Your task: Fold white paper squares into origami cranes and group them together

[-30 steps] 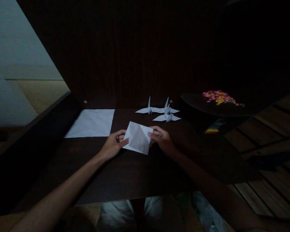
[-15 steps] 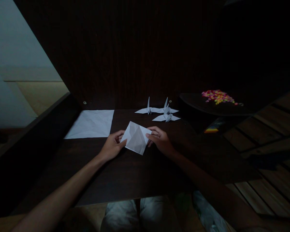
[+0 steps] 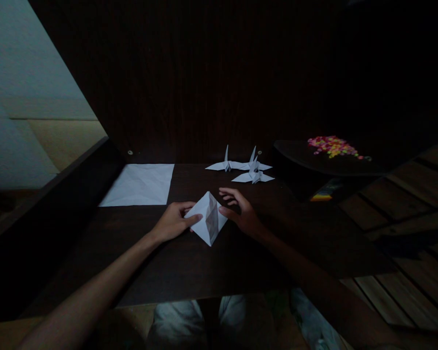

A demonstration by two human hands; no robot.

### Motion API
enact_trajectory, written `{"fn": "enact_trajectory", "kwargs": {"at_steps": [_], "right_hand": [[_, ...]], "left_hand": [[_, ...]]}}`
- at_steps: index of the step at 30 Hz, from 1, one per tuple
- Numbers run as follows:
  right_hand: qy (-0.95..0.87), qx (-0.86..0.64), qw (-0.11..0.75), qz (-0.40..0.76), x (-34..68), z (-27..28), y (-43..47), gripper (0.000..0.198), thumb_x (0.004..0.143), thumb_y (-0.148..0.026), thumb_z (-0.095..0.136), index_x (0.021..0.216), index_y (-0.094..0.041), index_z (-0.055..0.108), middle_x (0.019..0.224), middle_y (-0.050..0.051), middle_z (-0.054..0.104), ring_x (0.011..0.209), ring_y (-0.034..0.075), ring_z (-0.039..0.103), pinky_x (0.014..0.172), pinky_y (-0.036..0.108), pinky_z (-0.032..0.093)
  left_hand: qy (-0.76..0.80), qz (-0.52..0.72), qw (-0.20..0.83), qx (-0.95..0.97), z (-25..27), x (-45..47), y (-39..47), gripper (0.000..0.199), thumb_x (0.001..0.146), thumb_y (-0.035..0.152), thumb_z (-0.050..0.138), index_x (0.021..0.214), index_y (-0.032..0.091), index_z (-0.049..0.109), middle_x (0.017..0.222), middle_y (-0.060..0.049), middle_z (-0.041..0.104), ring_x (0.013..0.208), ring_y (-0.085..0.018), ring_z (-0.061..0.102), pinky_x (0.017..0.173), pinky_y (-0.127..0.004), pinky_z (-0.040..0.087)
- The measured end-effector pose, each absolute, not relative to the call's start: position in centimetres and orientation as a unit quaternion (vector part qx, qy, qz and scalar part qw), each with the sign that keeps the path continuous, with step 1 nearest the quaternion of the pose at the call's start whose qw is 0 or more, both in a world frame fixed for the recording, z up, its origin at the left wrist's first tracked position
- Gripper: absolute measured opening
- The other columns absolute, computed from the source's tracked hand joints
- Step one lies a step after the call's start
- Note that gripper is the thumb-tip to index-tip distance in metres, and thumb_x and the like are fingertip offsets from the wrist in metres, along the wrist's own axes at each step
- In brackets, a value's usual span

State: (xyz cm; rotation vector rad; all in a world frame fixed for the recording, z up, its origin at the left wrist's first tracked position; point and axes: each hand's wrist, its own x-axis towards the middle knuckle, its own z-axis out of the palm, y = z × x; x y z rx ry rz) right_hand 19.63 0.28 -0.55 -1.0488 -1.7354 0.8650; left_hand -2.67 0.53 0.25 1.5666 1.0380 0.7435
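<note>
In the centre of the frame, a small diamond-shaped piece of folded white paper (image 3: pixel 200 229) is held above the dark brown wooden tabletop (image 3: pixel 160 277). The left hand (image 3: pixel 173 221) pinches its left side, with the thumb lying on top and the other fingers mostly hidden behind the paper. The right hand (image 3: pixel 241 214) is beside the right corner; its fingers are spread, and the thumb is at the paper's edge, but I cannot tell whether it presses. Along the middle of the paper runs an opened, greyish fold.

At the centre left of the frame lies a flat, creased white paper sheet (image 3: pixel 138 184). Above and to the right of the hands stand three white folded-paper birds (image 3: pixel 255 178), close together, with pointed wings. At the right of the frame, a heap of small pink, red and yellow pieces (image 3: pixel 332 146) lies on a dark shelf with rounded edge (image 3: pixel 295 155).
</note>
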Motion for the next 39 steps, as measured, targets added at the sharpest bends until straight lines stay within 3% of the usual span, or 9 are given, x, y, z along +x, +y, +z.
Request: {"fn": "enact_trajectory", "kwargs": {"at_steps": [5, 10, 13, 18, 24, 29, 33, 39], "right_hand": [[-0.788, -0.365, 0.42, 0.264, 19.7, 0.3, -0.7, 0.051, 0.091, -0.058, 0.032, 0.127, -0.029, 0.054, 0.137, 0.007, 0.039, 0.124, 0.027, 0.039, 0.103, 0.047, 0.032], [-0.838, -0.307, 0.381, 0.243, 19.5, 0.6, -1.2, 0.048, 0.092, -0.057, 0.03, 0.127, -0.033, 0.053, 0.144, 0.005, 0.03, 0.126, 0.027, 0.034, 0.101, 0.048, 0.033], [-0.85, -0.292, 0.376, 0.225, 19.3, 0.3, -1.4, 0.046, 0.091, -0.056, 0.035, 0.124, -0.03, 0.055, 0.139, 0.008, 0.034, 0.125, 0.027, 0.035, 0.101, 0.049, 0.033], [-0.809, -0.344, 0.424, 0.218, 19.4, -0.2, -1.1, 0.044, 0.09, -0.054, 0.04, 0.114, -0.024, 0.061, 0.125, 0.01, 0.043, 0.119, 0.027, 0.042, 0.099, 0.047, 0.036], [-0.865, -0.281, 0.383, 0.163, 19.0, 0.0, -1.1, 0.058, 0.085, -0.05, 0.053, 0.137, -0.029, 0.038, 0.143, 0.009, 0.037, 0.128, 0.03, 0.033, 0.103, 0.053, 0.029], [-0.887, -0.248, 0.366, 0.136, 18.7, -0.4, -1.4, 0.07, 0.081, -0.039, 0.059, 0.143, -0.03, 0.026, 0.143, 0.007, 0.042, 0.128, 0.029, 0.034, 0.101, 0.052, 0.032], [-0.872, -0.266, 0.386, 0.139, 19.2, -0.6, -1.4, 0.065, 0.082, -0.036, 0.058, 0.14, -0.029, 0.032, 0.128, 0.007, 0.056, 0.118, 0.029, 0.043, 0.095, 0.05, 0.037], [-0.811, -0.322, 0.468, 0.14, 20.6, -0.7, -1.2, 0.053, 0.082, -0.042, 0.053, 0.131, -0.026, 0.043, 0.107, 0.007, 0.062, 0.102, 0.029, 0.049, 0.088, 0.049, 0.041]], "left_hand": [[0.43, 0.298, 0.514, 0.68, 0.0, -2.4, 0.4, 0.03, 0.076, 0.029, 0.061, 0.101, 0.012, 0.068, 0.073, -0.002, 0.068, 0.053, -0.012, 0.056, 0.047, -0.021, 0.044], [0.429, 0.294, 0.461, 0.719, -0.1, -2.3, 0.5, 0.033, 0.078, 0.029, 0.06, 0.106, 0.015, 0.069, 0.092, -0.004, 0.072, 0.074, -0.019, 0.065, 0.063, -0.025, 0.051], [0.429, 0.298, 0.45, 0.724, -0.1, -2.3, 0.5, 0.038, 0.076, 0.028, 0.062, 0.113, 0.018, 0.067, 0.101, -0.003, 0.072, 0.084, -0.022, 0.066, 0.071, -0.028, 0.052], [0.446, 0.311, 0.461, 0.701, -0.3, -2.3, 0.7, 0.042, 0.074, 0.03, 0.065, 0.114, 0.015, 0.066, 0.093, -0.005, 0.074, 0.077, -0.022, 0.068, 0.066, -0.029, 0.053], [0.45, 0.31, 0.429, 0.719, -0.1, -2.2, 0.7, 0.043, 0.076, 0.033, 0.063, 0.115, 0.016, 0.065, 0.091, -0.004, 0.073, 0.078, -0.022, 0.066, 0.07, -0.03, 0.051], [0.444, 0.304, 0.405, 0.74, 0.1, -1.9, 0.5, 0.037, 0.077, 0.033, 0.062, 0.11, 0.015, 0.068, 0.096, -0.005, 0.072, 0.082, -0.022, 0.065, 0.076, -0.031, 0.05], [0.429, 0.307, 0.426, 0.735, -0.1, -1.9, 0.6, 0.043, 0.077, 0.032, 0.063, 0.116, 0.016, 0.064, 0.103, -0.005, 0.071, 0.092, -0.024, 0.064, 0.084, -0.033, 0.048], [0.448, 0.313, 0.414, 0.728, -0.1, -2.6, 1.0, 0.041, 0.08, 0.035, 0.06, 0.117, 0.018, 0.064, 0.109, -0.005, 0.07, 0.093, -0.024, 0.066, 0.08, -0.031, 0.049]]}}
